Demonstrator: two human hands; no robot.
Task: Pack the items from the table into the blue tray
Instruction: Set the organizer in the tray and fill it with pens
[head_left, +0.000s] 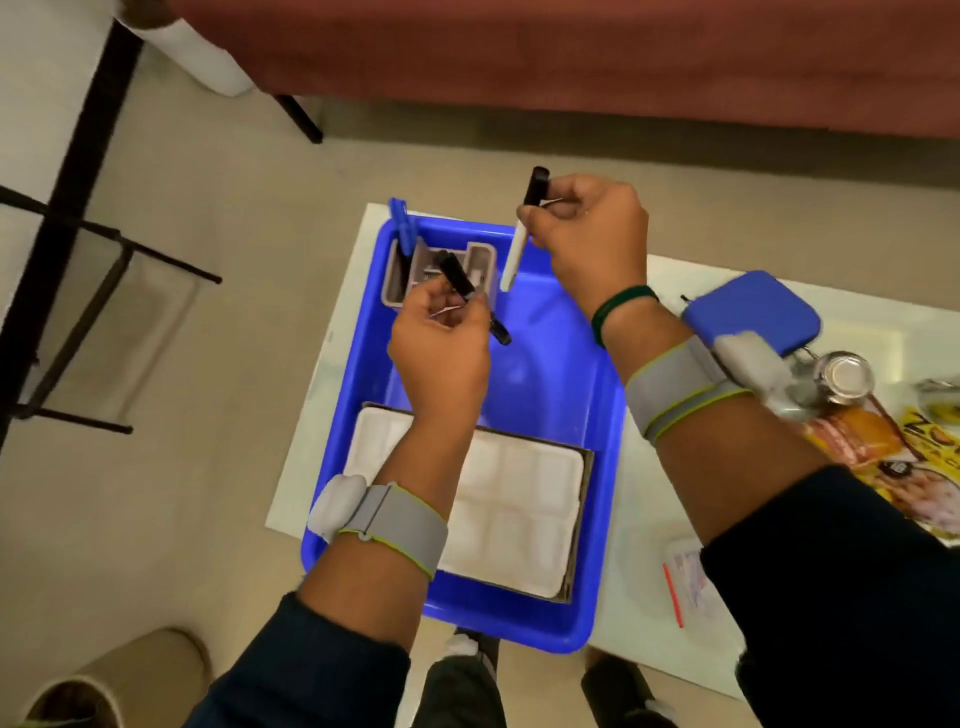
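Roughly halfway, by my reading: the blue tray (605, 467) sits on the white surface (306, 467) and holds some things, with more lying outside it. At the tray's near end lies a white moulded insert (519, 499) on a dark flat box. At its far end stands a grey organiser (480, 257) with a blue pen (401, 223) upright in its left slot.

Both hands are over the far half of the tray, each with a pen. The left grip (441, 338) pinches a black marker (460, 278), tilted, its upper end over the organiser. The right grip (587, 234) is curled round a white marker with a black cap (514, 254), held nearly upright with its lower tip just beside the organiser's right wall. Neither pen is in a slot yet; I judge both are meant for the organiser.

Not yet packed, to the right of the tray, are a blue pouch (753, 309), a shiny metal can (841, 376), a yellow printed packet (883, 467) and a clear bag with a red strip (685, 577) near the tray's near corner. The middle of the tray floor is bare, so there looks to be room for them.
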